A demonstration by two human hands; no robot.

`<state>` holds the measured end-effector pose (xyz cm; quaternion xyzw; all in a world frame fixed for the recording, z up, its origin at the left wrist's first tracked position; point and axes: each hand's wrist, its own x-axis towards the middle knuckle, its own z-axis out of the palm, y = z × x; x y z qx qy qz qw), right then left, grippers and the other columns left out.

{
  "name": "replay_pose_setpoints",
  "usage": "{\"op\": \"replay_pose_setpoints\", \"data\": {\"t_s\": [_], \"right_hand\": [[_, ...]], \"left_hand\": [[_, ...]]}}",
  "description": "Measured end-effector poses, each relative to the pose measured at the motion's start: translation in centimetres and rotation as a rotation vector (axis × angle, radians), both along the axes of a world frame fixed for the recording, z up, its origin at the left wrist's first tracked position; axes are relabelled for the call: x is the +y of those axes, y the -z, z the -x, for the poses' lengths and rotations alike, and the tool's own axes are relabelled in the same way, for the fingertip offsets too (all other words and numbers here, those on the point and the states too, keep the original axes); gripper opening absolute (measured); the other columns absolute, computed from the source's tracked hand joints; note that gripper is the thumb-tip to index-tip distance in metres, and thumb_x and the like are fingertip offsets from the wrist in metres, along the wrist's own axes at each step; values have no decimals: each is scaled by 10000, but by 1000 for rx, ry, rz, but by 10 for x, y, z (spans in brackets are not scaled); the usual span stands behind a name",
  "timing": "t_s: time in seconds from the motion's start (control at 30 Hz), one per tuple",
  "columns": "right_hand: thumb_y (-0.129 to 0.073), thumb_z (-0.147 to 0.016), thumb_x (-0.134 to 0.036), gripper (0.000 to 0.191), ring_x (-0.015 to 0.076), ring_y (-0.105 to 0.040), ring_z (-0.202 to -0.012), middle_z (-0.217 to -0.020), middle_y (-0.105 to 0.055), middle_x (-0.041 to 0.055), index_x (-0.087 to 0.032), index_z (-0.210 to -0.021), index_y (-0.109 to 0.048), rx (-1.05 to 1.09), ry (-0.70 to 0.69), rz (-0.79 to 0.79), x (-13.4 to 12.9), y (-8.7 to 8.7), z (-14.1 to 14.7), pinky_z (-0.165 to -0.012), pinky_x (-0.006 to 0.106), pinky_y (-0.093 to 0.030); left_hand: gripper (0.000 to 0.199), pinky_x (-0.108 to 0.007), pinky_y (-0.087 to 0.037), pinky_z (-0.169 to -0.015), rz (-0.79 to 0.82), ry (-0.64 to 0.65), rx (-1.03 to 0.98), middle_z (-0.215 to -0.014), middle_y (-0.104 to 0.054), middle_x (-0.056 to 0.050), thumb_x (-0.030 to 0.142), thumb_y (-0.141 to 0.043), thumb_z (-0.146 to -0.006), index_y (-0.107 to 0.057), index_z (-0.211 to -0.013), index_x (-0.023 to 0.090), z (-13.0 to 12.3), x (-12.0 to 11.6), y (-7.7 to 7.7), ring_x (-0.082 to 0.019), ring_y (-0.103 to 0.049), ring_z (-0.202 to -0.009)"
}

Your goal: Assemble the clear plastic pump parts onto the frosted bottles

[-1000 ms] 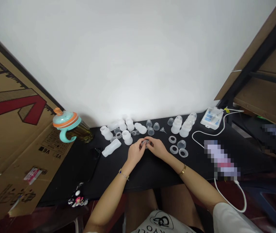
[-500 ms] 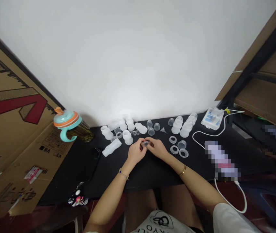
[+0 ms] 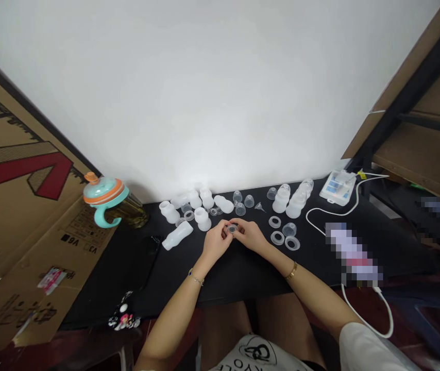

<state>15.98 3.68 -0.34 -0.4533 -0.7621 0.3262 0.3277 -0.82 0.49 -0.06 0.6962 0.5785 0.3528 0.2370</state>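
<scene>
- At the far left stands a cardboard box (image 3: 19, 232), and next to it a jug (image 3: 135, 211) with a turquoise lid and handle.
- Near the jug, a dark phone (image 3: 142, 263) lies on the black table (image 3: 220, 283).
- Then come several white bottles (image 3: 203, 220); some are upright, and 1 lying bottle (image 3: 178, 236) is in front.
- The left hand (image 3: 216, 241) has its fingers narrow, pinching a small clear ring (image 3: 233, 229).
- This ring is at the middle of the table, between both hands.
- The right hand (image 3: 250, 235) grips the same ring from its other side, fingers also narrow.
- Behind the hands are 3 clear caps (image 3: 240, 209) and a small funnel (image 3: 259, 207).
- To the right lie 3 larger rings (image 3: 277, 238), near 3 capped bottles (image 3: 296, 206).
- Farther right is a white power strip (image 3: 335, 189).
</scene>
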Motion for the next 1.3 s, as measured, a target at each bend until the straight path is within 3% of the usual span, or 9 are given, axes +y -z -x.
{"op": "replay_pose_setpoints", "data": {"t_s": [0.53,1.07,1.3], "right_hand": [[-527,-959,-253,291,151,-606,-621,-723,-698,-3,-220,-1174,-720,-88,9,-51,-1,-1,0,-622,234,-385],[-588,-925,-263,323,157,-622,-666,-797,-708,4,-229,-1232,-683,-129,2,-8,-1,-1,0,-628,236,-389],[-616,-912,-258,349,163,-640,-677,-809,-727,9,-232,-1254,-683,-147,16,9,-1,-2,1,-634,233,-402]], "left_hand": [[230,-245,-425,-672,-12,-17,113,-841,-724,-12,325,-476,-1006,-662,-1107,235,2,0,0,-154,-661,-715],[241,-246,-450,-660,-21,-36,40,-955,-741,-7,316,-511,-990,-633,-1186,246,-1,-1,-1,-133,-636,-681],[220,-235,-437,-659,-44,-52,62,-899,-735,12,267,-562,-945,-668,-1137,246,2,0,-1,-119,-626,-669]]}}
